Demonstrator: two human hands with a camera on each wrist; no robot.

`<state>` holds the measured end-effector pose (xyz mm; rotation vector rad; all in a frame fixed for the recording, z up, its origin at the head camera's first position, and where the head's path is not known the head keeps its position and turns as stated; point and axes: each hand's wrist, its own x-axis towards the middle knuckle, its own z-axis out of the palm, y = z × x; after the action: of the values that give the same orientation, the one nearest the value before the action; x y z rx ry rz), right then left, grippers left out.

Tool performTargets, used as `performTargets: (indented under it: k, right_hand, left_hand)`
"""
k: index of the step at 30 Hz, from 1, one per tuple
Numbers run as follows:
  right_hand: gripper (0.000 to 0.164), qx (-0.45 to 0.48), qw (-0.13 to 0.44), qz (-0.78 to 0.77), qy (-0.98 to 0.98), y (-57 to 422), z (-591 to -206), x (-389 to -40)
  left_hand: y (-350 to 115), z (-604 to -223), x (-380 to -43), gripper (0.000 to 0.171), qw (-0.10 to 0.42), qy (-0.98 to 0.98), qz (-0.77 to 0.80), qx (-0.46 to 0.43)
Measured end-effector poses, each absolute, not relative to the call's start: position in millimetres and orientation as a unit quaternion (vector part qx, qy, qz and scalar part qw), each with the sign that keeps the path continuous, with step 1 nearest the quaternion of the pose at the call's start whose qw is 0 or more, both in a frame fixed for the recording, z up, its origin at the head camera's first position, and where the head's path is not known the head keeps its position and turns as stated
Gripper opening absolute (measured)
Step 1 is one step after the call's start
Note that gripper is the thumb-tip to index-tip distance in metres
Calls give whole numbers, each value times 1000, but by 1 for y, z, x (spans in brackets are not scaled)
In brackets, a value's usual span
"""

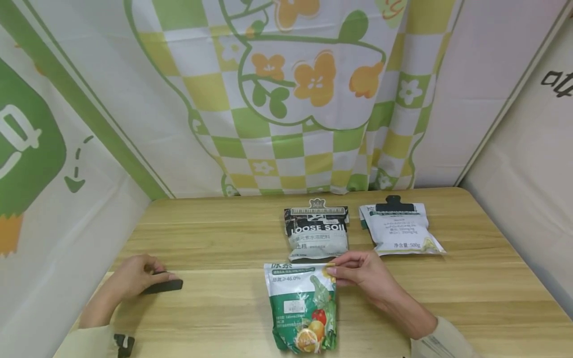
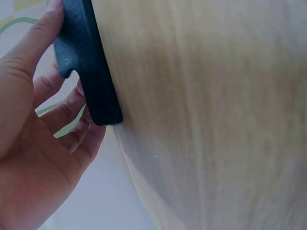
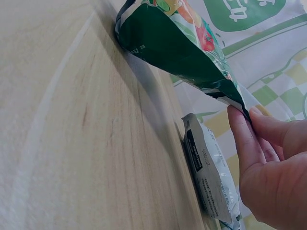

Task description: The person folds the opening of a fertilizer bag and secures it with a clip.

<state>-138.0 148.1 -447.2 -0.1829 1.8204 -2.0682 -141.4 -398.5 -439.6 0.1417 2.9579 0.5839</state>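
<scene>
A green and white pouch [image 1: 286,291] printed with fruit and vegetables stands toward the front of the table. My right hand [image 1: 376,281] pinches its upper right corner between thumb and fingers; the right wrist view shows the pouch's dark green side [image 3: 163,45] above the wood. At the left, my left hand [image 1: 132,276] holds a dark bag clip [image 1: 165,287] low over the tabletop. In the left wrist view the clip's straight bar [image 2: 103,91] lies along the table surface, with the thumb on one side and the fingers behind.
Behind the pouch lies a black and white "LOOSE SOIL" bag [image 1: 318,236] with a pale clip [image 1: 318,206] across its top. To its right is a white bag [image 1: 400,231] with a black clip [image 1: 394,205]. A patterned curtain [image 1: 313,144] hangs behind the table [image 1: 215,238].
</scene>
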Motion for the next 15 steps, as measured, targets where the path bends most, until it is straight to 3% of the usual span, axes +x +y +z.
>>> performTargets:
  k: [7,15]
  right_hand:
    - [13,-66,185,-734,650,148,-448,-138]
    - [12,-61,186,-729,656,148,-447,-139]
  left_hand:
    - [-393,-438,-139,37,64,974,214,41]
    - [-386,-434,-139,31,50,967,243,58]
